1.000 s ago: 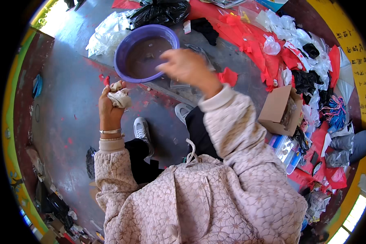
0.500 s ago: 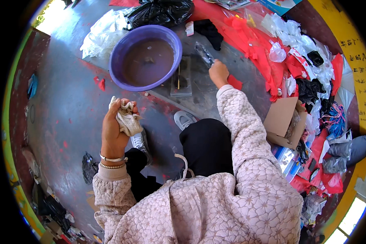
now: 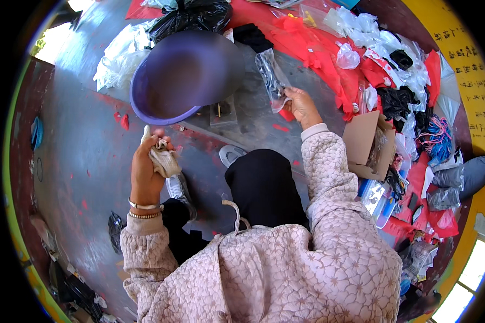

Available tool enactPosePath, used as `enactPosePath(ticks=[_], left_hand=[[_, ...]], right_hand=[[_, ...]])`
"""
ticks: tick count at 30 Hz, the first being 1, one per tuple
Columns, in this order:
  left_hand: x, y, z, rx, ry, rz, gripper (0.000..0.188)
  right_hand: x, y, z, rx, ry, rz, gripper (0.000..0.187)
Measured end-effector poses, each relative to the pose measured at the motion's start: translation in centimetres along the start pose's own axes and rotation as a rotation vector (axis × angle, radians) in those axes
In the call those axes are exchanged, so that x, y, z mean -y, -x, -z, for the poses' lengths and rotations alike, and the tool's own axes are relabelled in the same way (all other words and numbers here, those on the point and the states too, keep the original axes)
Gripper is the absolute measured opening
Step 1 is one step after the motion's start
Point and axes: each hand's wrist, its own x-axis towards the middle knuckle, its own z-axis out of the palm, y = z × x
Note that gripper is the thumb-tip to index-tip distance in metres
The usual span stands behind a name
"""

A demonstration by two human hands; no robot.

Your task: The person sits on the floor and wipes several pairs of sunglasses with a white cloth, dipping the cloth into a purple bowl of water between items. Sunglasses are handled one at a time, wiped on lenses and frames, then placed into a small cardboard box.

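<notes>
My left hand [image 3: 147, 169] is closed around a crumpled cream cloth [image 3: 165, 162], just on the near side of a purple basin [image 3: 137, 98]. Brownish water shows inside the basin, and a dark blur hides its right side. To the right, my right hand [image 3: 304, 110] pinches the near end of a clear plastic bag [image 3: 269, 72] with something dark inside. Another clear bag [image 3: 223, 113], holding a thin stick-like thing, lies flat on the floor beside the basin.
A black bag [image 3: 191, 20] and white plastic [image 3: 123, 56] lie behind the basin. Red sheeting [image 3: 312, 51] spreads across the far right under plastic bags. An open cardboard box [image 3: 367, 145] stands right of my sleeve. My shoes [image 3: 179, 189] rest on the grey floor.
My right hand has moved a little right and nearer, and its clear bag now shows at greater length. My left hand keeps the cloth. The whole view has shifted slightly.
</notes>
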Motion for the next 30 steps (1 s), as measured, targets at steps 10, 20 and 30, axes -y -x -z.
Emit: enactPosePath(ticks=[10, 20, 30], left_hand=[[-2.0, -0.4, -1.3, 0.277, -0.156, -0.05, 0.029], [-3.6, 0.0, 3.2, 0.196, 0.085, -0.172, 0.023], [-6.4, 2.8, 6.7, 0.371, 0.2, -0.415, 0.031]], right_hand=[[7.1, 11.1, -18.0, 0.146, 1.284, 0.847, 0.024], [-0.3, 19.8, -28.7, 0.077, 1.745, 1.479, 0.04], [-2.8, 19.8, -28.2, 0.4, 1.02, 1.413, 0.065]])
